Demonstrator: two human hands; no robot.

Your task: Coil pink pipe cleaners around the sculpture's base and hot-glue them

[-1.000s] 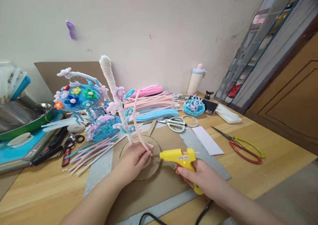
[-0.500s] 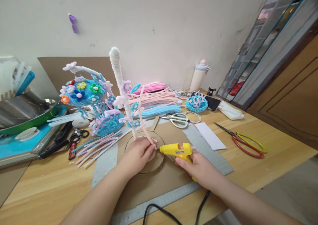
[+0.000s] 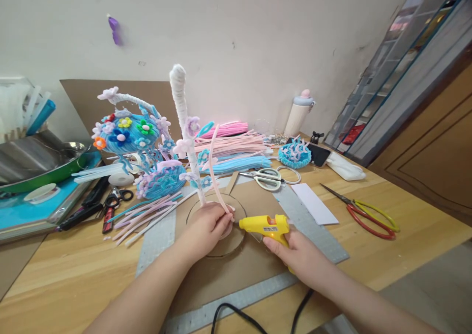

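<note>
My right hand (image 3: 291, 248) is wrapped round a yellow glue gun (image 3: 263, 224), its nozzle pointing left, close to my left fingertips. My left hand (image 3: 206, 230) is closed on a pink pipe cleaner (image 3: 214, 177), whose free end curves upward. Under that hand lies a pale round base, mostly hidden, from which a white wrapped stem (image 3: 180, 103) with lilac and blue fuzzy flowers stands up. Around the base, a circle is drawn on a sheet of cardboard (image 3: 217, 280).
Scissors (image 3: 372, 220) with red and yellow handles and white-handled scissors (image 3: 268, 178) lie to the right. Pipe cleaner bundles (image 3: 236, 147) lie at the back. A flowered blue lantern-like piece (image 3: 129, 135) stands left. The glue gun's black cord (image 3: 239, 312) loops in front.
The glue gun's nozzle has drawn slightly right, away from my left fingertips. My left hand keeps its hold on the pink pipe cleaner. The whole view has shifted a little.
</note>
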